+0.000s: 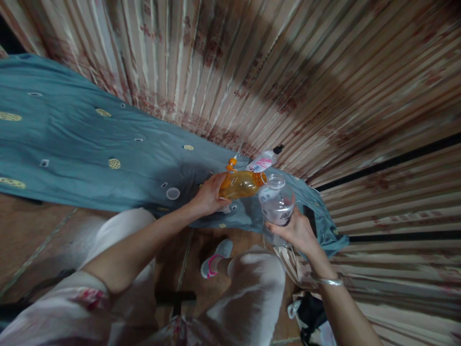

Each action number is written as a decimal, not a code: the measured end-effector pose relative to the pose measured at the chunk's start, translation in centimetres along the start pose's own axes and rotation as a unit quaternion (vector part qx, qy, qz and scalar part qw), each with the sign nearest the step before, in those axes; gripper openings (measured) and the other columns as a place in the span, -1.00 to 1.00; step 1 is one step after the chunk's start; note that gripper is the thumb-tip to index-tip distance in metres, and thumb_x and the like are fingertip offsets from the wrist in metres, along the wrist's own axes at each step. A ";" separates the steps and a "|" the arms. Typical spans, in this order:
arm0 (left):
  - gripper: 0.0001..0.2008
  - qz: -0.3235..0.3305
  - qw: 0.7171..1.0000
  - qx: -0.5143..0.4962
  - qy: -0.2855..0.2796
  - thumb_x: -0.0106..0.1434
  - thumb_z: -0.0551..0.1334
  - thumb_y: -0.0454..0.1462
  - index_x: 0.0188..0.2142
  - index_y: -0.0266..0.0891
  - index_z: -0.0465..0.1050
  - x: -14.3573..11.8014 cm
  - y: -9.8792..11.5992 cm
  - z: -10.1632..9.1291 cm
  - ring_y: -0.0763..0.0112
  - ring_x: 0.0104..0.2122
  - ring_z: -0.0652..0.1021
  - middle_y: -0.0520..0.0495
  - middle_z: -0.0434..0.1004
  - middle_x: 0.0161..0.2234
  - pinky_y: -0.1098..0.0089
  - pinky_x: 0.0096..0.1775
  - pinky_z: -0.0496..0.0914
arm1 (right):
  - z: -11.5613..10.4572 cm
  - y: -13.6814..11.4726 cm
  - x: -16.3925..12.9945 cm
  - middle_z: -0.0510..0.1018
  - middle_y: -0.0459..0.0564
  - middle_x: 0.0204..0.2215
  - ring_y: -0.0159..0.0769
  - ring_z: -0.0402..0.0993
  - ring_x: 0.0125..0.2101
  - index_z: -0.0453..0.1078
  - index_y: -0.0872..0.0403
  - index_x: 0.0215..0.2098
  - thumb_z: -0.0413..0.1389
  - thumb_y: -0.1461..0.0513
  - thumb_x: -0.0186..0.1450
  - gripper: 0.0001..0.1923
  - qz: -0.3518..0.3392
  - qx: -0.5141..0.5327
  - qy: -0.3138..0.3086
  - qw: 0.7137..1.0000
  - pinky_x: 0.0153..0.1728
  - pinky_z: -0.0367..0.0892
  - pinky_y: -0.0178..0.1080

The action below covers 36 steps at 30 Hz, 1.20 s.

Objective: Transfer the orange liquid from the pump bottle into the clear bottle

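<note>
My left hand (209,194) grips an orange bottle (241,184) of amber liquid, tipped on its side with its open mouth at the rim of a clear plastic bottle (276,204). My right hand (297,233) holds that clear bottle upright from below; a bangle sits on that wrist. Both bottles are held just above the edge of a bed covered in a blue-green sheet (90,144).
A small orange nozzle cap (231,165) and a lying bottle with a pink label and black cap (264,161) rest on the sheet behind the hands. A white round lid (173,193) lies to the left. A dark phone (310,218) lies at right. Striped curtain behind.
</note>
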<state>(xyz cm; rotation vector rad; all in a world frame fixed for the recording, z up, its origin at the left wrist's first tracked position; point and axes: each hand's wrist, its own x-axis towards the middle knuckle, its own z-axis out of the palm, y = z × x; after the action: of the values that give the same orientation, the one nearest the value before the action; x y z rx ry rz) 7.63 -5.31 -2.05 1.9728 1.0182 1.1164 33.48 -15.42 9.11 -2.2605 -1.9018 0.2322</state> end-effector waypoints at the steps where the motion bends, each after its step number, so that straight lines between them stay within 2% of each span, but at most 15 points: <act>1: -0.25 0.000 1.000 0.000 -0.001 0.05 0.43 -0.30 0.23 -0.20 0.26 0.0 0.0 0.0 0.02 0.14 0.51 -0.22 0.47 0.15 0.01 0.19 0.40 | -0.1 -0.1 0.0 0.68 0.23 -0.29 0.18 0.64 -0.18 0.35 0.21 0.06 0.25 -0.15 -0.02 -0.16 0.004 -0.009 -0.002 1.000 -0.28 0.49 -0.04; 4: -0.24 -0.006 1.000 0.001 0.000 0.04 0.44 -0.29 0.23 -0.22 0.26 0.1 0.1 0.0 -0.01 0.16 0.50 -0.25 0.46 0.17 0.00 0.20 0.39 | -0.3 -0.3 -0.1 0.68 0.22 -0.31 0.16 0.64 -0.20 0.34 0.16 0.01 0.23 -0.17 0.00 -0.22 0.003 -0.028 0.008 1.000 -0.32 0.46 -0.08; 10: -0.23 -0.009 1.000 0.008 0.002 0.04 0.44 -0.27 0.24 -0.18 0.25 0.0 -0.1 0.1 0.01 0.11 0.52 -0.21 0.47 0.14 0.01 0.18 0.40 | 0.0 0.3 -0.5 0.66 0.12 -0.43 0.05 0.64 -0.39 0.31 0.11 0.00 0.23 -0.16 0.01 -0.25 -0.012 -0.068 0.068 0.995 -0.44 0.40 -0.16; 15: -0.24 -0.016 1.000 0.015 0.001 0.04 0.42 -0.28 0.24 -0.21 0.26 -0.1 -0.3 0.1 0.01 0.06 0.54 -0.23 0.47 0.11 0.02 0.13 0.44 | -0.2 0.5 -0.7 0.66 0.15 -0.41 0.08 0.64 -0.37 0.30 0.16 0.03 0.20 -0.19 -0.01 -0.19 -0.022 -0.083 0.077 0.993 -0.41 0.42 -0.11; 26: -0.22 -0.003 1.000 0.021 -0.005 0.02 0.43 -0.29 0.23 -0.19 0.25 -0.1 -0.5 0.3 0.05 0.06 0.54 -0.21 0.46 0.13 0.05 0.14 0.43 | -1.2 0.9 -0.9 0.67 0.20 -0.30 0.06 0.64 -0.31 0.27 0.18 0.11 0.18 -0.07 0.06 -0.24 -0.055 -0.081 0.095 0.991 -0.36 0.43 -0.12; 36: -0.25 -0.011 0.999 0.036 -0.013 0.04 0.42 -0.27 0.22 -0.22 0.26 0.0 -0.3 0.3 0.01 0.11 0.52 -0.23 0.45 0.13 0.04 0.18 0.41 | -2.3 1.4 -0.9 0.65 0.18 -0.33 0.05 0.63 -0.30 0.28 0.19 0.09 0.19 -0.05 0.08 -0.27 -0.063 -0.100 0.096 0.988 -0.34 0.43 -0.13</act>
<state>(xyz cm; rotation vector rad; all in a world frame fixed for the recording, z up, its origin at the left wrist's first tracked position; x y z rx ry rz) 7.84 -5.23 -2.40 2.0221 1.0784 1.0528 35.21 -16.63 10.98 -2.1758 -2.0330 -0.1960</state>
